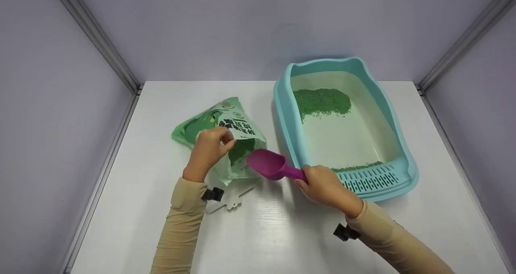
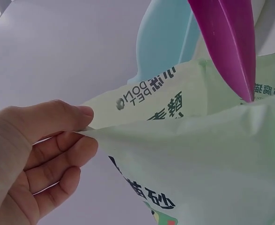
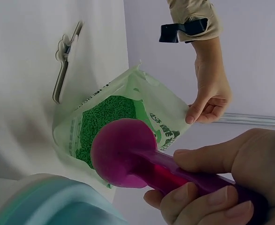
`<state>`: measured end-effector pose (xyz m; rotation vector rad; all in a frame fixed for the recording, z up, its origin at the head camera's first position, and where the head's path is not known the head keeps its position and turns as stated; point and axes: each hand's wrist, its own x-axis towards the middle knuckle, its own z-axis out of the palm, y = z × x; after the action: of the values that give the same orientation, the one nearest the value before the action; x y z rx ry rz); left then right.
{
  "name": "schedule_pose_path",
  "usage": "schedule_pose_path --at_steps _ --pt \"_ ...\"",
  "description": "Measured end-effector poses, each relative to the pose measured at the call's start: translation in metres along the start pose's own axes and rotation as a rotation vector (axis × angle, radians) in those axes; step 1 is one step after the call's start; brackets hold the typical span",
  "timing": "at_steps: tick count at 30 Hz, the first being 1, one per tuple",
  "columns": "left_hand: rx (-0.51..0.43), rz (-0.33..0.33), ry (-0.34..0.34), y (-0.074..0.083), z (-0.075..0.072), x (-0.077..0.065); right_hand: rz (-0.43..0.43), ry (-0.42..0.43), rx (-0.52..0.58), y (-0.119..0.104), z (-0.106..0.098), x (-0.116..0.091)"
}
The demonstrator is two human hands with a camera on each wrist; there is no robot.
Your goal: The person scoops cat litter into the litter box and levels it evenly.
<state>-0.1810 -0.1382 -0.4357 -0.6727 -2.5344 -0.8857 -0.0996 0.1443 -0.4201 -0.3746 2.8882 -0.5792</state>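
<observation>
A green and white bag (image 1: 242,123) of green pellet cat litter (image 3: 104,117) lies on the table with its mouth facing right. My left hand (image 1: 211,147) pinches the upper edge of that mouth between thumb and fingers, lifting it apart. In my right hand (image 1: 326,187) is the handle of a magenta scoop (image 1: 268,164), its bowl just in front of the bag's mouth. The bowl looks empty in the head view. A turquoise litter box (image 1: 284,117) stands to the right, with a patch of green pellets (image 1: 322,101) at its back left.
A pale clip-like piece (image 1: 233,202) with thin arms lies on the white table (image 1: 266,233) in front of the bag. More pellets line the litter box's front edge, beside its slotted ledge (image 1: 369,181). Grey-lilac walls (image 1: 225,28) enclose the table.
</observation>
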Motion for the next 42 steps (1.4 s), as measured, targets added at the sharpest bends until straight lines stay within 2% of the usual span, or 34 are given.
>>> schedule_pose_path --at_steps 13,21,31,42 --pt "0.018 0.015 0.008 0.001 0.002 0.0 -0.054 0.085 -0.093 -0.008 0.018 0.014" --pt "0.016 0.014 0.008 0.002 0.003 -0.002 -0.025 0.075 -0.157 -0.014 0.02 0.018" --pt "0.014 0.038 0.019 0.002 0.005 -0.002 0.014 0.002 -0.169 -0.021 0.018 0.027" --pt "0.012 0.035 0.016 -0.001 0.007 -0.001 -0.026 0.015 -0.15 -0.03 0.025 0.035"
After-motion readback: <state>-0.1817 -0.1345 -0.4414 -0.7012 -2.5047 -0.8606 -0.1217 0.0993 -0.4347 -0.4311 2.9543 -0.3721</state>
